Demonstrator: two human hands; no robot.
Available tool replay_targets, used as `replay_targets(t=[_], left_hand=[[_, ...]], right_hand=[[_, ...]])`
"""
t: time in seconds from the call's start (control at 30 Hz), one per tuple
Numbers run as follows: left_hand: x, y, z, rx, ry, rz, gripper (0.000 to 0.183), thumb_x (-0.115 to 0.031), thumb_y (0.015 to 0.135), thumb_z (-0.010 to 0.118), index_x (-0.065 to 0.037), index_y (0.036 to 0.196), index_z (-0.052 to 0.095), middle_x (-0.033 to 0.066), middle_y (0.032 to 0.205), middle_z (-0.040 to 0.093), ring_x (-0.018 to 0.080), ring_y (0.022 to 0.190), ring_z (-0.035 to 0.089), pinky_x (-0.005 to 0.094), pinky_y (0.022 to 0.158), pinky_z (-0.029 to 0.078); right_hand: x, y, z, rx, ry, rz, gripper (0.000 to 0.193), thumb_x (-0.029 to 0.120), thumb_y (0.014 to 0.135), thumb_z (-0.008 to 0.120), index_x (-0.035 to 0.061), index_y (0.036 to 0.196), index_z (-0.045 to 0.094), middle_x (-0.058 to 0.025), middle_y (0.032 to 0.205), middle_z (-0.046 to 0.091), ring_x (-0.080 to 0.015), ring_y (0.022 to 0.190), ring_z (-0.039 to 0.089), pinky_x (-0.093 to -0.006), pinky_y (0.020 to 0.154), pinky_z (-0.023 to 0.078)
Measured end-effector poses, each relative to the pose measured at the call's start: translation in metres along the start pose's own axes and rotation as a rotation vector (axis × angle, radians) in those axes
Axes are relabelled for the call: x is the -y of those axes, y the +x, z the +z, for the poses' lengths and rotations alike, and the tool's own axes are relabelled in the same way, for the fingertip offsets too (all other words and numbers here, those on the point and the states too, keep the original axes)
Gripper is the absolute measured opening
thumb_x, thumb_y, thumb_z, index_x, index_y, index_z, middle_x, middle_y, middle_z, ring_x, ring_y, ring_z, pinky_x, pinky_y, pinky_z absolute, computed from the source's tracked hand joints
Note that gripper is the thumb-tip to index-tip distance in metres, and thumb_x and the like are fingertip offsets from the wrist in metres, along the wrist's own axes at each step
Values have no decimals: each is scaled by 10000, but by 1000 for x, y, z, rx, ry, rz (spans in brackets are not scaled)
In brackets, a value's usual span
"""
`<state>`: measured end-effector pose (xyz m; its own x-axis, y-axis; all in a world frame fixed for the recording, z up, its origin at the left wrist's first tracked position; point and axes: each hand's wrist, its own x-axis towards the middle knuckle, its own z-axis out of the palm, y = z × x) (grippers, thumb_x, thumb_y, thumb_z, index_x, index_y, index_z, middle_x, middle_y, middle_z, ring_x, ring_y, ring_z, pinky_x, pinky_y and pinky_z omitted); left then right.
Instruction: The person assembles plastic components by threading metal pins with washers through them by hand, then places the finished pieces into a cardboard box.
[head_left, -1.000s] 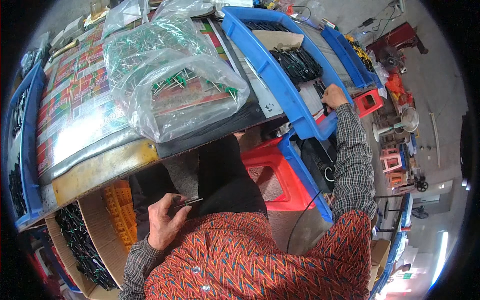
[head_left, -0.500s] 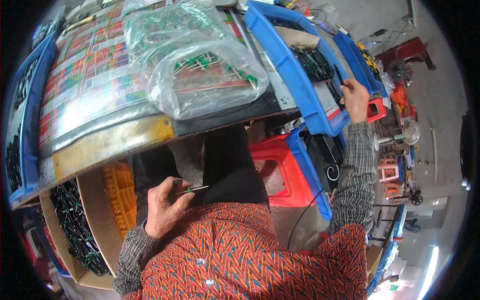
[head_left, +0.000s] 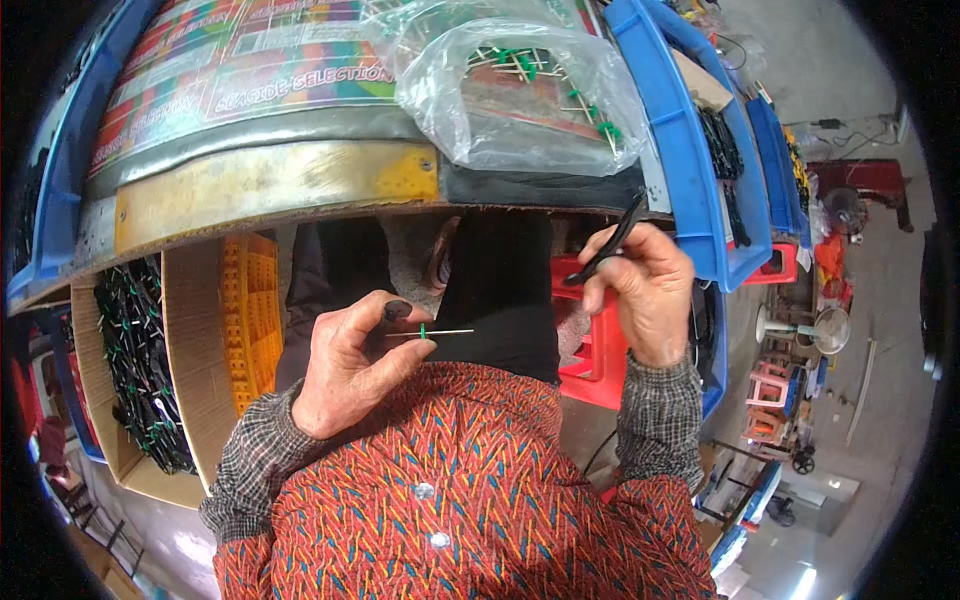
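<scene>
My left hand (head_left: 350,365) is in front of my lap, pinching a thin pale stick with a green piece on it (head_left: 456,331) between thumb and forefinger. The stick lies nearly level and points right. Something black (head_left: 397,310) covers a fingertip of that hand. To the right, just below the table edge, my right hand (head_left: 652,290) grips a slim, slightly curved black piece (head_left: 618,240), tilted with its upper end toward the tray. More green-and-pale sticks (head_left: 525,65) lie in an open clear plastic bag (head_left: 440,100) on the table.
A blue tray (head_left: 683,160) of black pieces stands at the table's right end; another blue tray (head_left: 62,200) is at the left. Below the table edge are a cardboard box (head_left: 190,370) of black-and-green parts, an orange crate (head_left: 250,320) and a red stool (head_left: 600,355).
My right hand has come from the right blue tray back toward my lap, bringing a black piece. My left hand still pinches the stick. The view has shifted, so the table sits higher.
</scene>
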<state>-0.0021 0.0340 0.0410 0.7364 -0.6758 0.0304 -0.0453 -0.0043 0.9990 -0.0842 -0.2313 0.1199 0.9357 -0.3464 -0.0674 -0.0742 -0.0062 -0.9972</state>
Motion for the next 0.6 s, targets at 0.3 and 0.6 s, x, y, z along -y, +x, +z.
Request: replay_targets(t=[0.3, 0.6], left_hand=[[-5, 2, -9, 34, -75, -110, 213, -29, 797, 709, 27, 979, 613, 68, 849, 627, 90, 784, 635, 232, 696, 532], [2, 4, -2, -83, -189, -145, 198, -22, 779, 709, 5, 965, 647, 12, 822, 614, 44, 689, 533, 205, 614, 430]], right_hand=[[-46, -1, 37, 231, 395, 143, 182, 36, 797, 702, -64, 913, 605, -184, 912, 617, -226, 591, 641, -290, 502, 541], [-70, 3, 54, 257, 514, 146, 203, 22, 801, 690, -65, 953, 587, -212, 951, 607, -259, 632, 656, -340, 551, 569]])
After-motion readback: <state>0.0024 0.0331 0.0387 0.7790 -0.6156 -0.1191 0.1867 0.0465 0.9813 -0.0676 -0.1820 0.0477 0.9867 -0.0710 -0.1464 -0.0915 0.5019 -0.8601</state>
